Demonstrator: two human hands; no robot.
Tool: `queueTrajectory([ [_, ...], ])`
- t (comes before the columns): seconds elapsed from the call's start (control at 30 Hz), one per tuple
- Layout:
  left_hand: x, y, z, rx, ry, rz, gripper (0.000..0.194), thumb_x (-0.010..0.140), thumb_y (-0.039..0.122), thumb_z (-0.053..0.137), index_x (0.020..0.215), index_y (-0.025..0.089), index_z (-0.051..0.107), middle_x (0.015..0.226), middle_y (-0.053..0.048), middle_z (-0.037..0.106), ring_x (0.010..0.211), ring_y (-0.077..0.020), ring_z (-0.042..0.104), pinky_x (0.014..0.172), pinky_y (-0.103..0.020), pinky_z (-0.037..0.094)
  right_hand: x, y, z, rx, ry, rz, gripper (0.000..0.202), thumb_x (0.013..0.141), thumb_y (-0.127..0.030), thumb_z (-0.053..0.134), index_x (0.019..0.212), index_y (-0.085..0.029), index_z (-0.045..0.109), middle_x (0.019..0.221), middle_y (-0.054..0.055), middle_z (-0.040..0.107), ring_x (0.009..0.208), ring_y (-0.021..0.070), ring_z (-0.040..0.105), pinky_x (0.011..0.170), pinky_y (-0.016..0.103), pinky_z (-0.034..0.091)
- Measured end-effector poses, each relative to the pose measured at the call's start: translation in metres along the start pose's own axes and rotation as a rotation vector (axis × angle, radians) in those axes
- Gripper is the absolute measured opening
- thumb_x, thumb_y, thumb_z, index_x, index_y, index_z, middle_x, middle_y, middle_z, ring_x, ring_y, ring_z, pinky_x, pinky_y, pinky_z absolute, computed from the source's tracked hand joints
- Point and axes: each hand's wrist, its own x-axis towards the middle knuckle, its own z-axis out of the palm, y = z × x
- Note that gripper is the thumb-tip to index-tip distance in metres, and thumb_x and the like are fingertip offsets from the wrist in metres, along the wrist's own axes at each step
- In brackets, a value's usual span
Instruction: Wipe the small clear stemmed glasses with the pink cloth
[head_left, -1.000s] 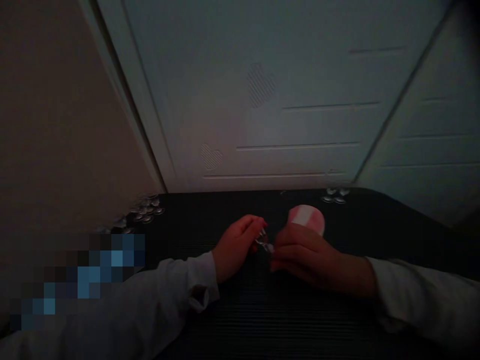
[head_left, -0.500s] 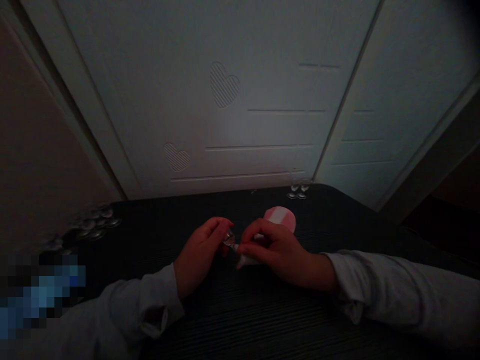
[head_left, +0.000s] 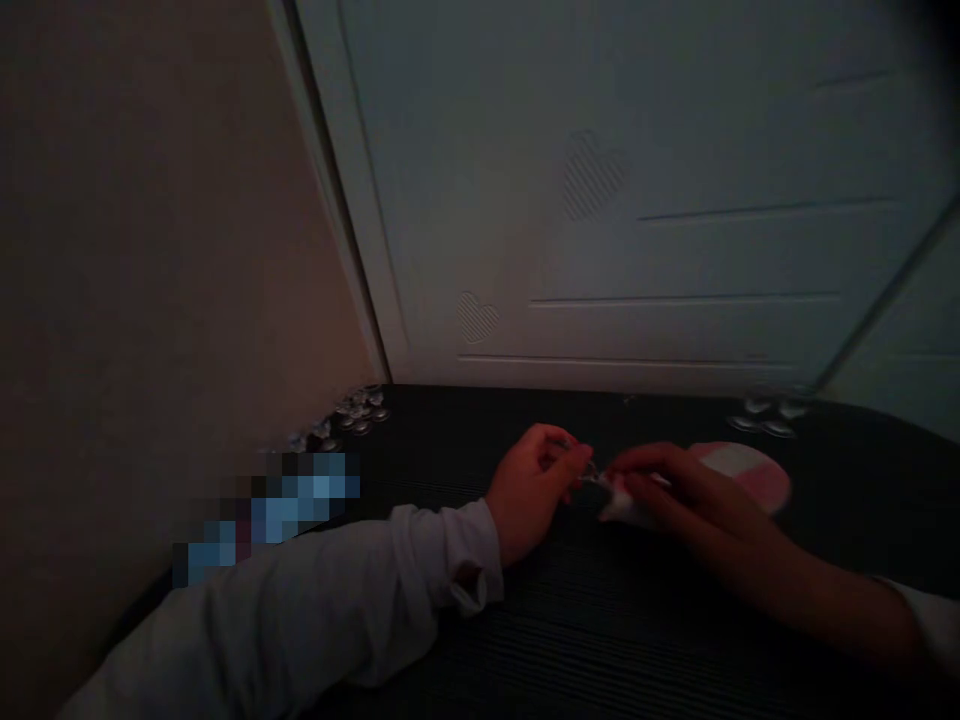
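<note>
My left hand (head_left: 534, 490) is closed round a small clear glass (head_left: 589, 468), mostly hidden by the fingers. My right hand (head_left: 705, 510) pinches a white cloth or tissue (head_left: 626, 506) against the near end of that glass. Behind my right hand a round pink and white item (head_left: 750, 474) lies on the dark table (head_left: 555, 640). The picture is dim, so the glass's outline is hard to make out.
Several small clear glasses (head_left: 364, 408) stand at the table's back left, with a blurred-out blue object (head_left: 300, 505) nearer. More glasses (head_left: 769, 412) stand at the back right. A pale panel with hearts (head_left: 675, 260) rises behind the table.
The view has turned left, so the hands and table items appear farther right. Both hands still hold the glass and the white cloth close together.
</note>
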Motion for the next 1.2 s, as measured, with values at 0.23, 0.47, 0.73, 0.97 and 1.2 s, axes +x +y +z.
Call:
queueTrajectory([
  [0.23,-0.013,-0.002,-0.001,0.117,-0.016,0.140,0.026,0.075,0.030,0.058,0.095,0.018,0.047,0.082,-0.002,0.052,0.071,-0.0129,0.052,0.062,-0.027,0.042,0.004,0.010,0.009,-0.017,0.021,0.002,0.026,0.082,-0.039,0.046,0.100,-0.022,0.054,0.095,0.007,0.062,0.081,0.0192,0.062,0.065,0.031,0.053],
  [0.47,-0.025,0.010,-0.004,0.502,-0.098,0.429,0.018,0.080,0.025,0.053,0.096,0.018,0.053,0.099,-0.007,0.053,0.087,-0.0176,0.050,0.077,-0.031,0.043,0.008,0.009,0.009,-0.069,-0.015,-0.072,0.025,0.083,-0.039,0.044,0.097,-0.020,0.053,0.095,0.010,0.062,0.083,0.0212,0.061,0.069,0.037,0.052],
  [0.73,-0.016,0.001,-0.002,0.442,-0.059,0.377,0.018,0.080,0.028,0.052,0.095,0.020,0.054,0.096,-0.005,0.054,0.087,-0.0175,0.053,0.079,-0.031,0.043,0.010,0.005,0.004,-0.173,-0.060,-0.085,0.020,0.082,-0.025,0.048,0.098,-0.015,0.056,0.093,0.010,0.064,0.082,0.0191,0.060,0.070,0.035,0.049],
  [0.97,-0.011,-0.002,-0.009,0.671,-0.137,0.601,0.019,0.073,0.022,0.060,0.092,0.023,0.056,0.089,-0.002,0.058,0.079,-0.0174,0.054,0.073,-0.030,0.044,0.012,0.008,0.000,-0.248,-0.108,-0.217,0.017,0.081,-0.022,0.053,0.097,-0.015,0.057,0.089,0.005,0.064,0.084,0.0161,0.057,0.075,0.031,0.043],
  [1.2,-0.009,-0.007,-0.009,0.799,-0.098,0.651,0.029,0.073,0.027,0.058,0.101,0.023,0.051,0.093,-0.002,0.058,0.082,-0.0184,0.057,0.074,-0.032,0.048,0.013,0.011,0.000,-0.182,-0.108,-0.183,0.012,0.081,-0.019,0.053,0.092,-0.016,0.057,0.084,0.004,0.063,0.079,0.0144,0.057,0.071,0.028,0.043],
])
